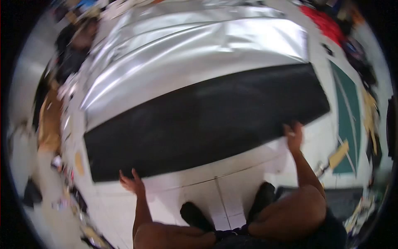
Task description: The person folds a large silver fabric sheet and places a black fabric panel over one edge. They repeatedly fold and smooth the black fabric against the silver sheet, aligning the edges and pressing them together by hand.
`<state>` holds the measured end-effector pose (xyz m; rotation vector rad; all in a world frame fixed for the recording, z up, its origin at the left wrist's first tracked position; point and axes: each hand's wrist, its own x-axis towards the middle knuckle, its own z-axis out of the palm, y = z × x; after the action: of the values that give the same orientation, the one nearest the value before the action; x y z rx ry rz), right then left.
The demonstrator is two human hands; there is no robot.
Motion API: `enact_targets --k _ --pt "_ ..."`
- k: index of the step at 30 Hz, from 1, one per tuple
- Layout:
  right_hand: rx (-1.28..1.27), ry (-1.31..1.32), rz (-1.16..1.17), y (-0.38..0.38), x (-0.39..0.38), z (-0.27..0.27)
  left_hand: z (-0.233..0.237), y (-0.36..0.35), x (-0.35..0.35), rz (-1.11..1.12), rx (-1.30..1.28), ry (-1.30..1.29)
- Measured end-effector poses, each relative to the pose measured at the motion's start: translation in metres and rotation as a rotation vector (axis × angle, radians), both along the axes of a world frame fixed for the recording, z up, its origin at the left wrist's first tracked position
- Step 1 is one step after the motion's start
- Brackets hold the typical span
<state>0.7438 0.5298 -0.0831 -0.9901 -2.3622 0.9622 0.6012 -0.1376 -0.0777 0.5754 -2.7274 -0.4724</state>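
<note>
A long black sheet [203, 120] of leather-like material lies across the floor in front of me. Its far edge meets a wide sheet of shiny silver material [199, 58] with creases and folds. My left hand [133, 183] is at the near left edge of the black sheet, thumb and fingers spread apart, fingertips touching or just short of the edge. Toward the right end of the same edge, my right hand [294, 136] has its fingers apart and the tips over the black material. Neither hand is visibly closed round the sheet.
On the right lies a green cutting mat [347, 120] with a long ruler [345, 93] and a yellowish piece [339, 154] on it. Red material [321, 23] is at the far right. Another person [76, 41] sits at the far left. Tiled floor [182, 191] surrounds my feet.
</note>
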Motion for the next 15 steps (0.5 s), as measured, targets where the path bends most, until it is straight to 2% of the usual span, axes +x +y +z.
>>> enact_targets --k 1,3,4,5,6,7,9,12,13,15 --pt "0.049 0.046 -0.051 0.010 0.017 -0.009 -0.008 -0.019 0.012 0.191 0.125 0.067" --pt "-0.600 -0.133 -0.197 0.049 0.066 -0.040 -0.044 -0.063 0.023 0.327 0.821 0.225" --pt "-0.646 -0.127 -0.403 0.022 0.048 -0.008 -0.020 -0.066 0.024 0.461 0.924 0.044" --pt "-0.662 -0.086 -0.387 -0.001 0.029 0.022 0.000 -0.063 0.017 0.579 1.042 -0.141" --pt "-0.774 -0.038 -0.309 0.014 0.029 0.012 0.004 -0.056 0.009 0.579 1.152 -0.061" --pt "-0.909 0.179 -0.298 0.024 0.024 -0.001 0.009 -0.052 0.005 0.567 1.264 0.011" --pt "-0.847 0.205 -0.380 0.049 0.014 -0.019 -0.001 -0.067 -0.009 0.602 1.355 0.051" --pt "-0.943 0.205 -0.494 0.099 0.020 -0.060 -0.030 -0.093 -0.020 0.556 1.431 0.013" --pt "-0.969 0.219 -0.427 0.111 0.027 -0.065 -0.035 -0.100 -0.018 0.533 1.436 -0.021" --pt "-1.017 0.232 -0.310 0.119 0.053 -0.066 -0.021 -0.092 0.001 0.523 1.485 0.102"
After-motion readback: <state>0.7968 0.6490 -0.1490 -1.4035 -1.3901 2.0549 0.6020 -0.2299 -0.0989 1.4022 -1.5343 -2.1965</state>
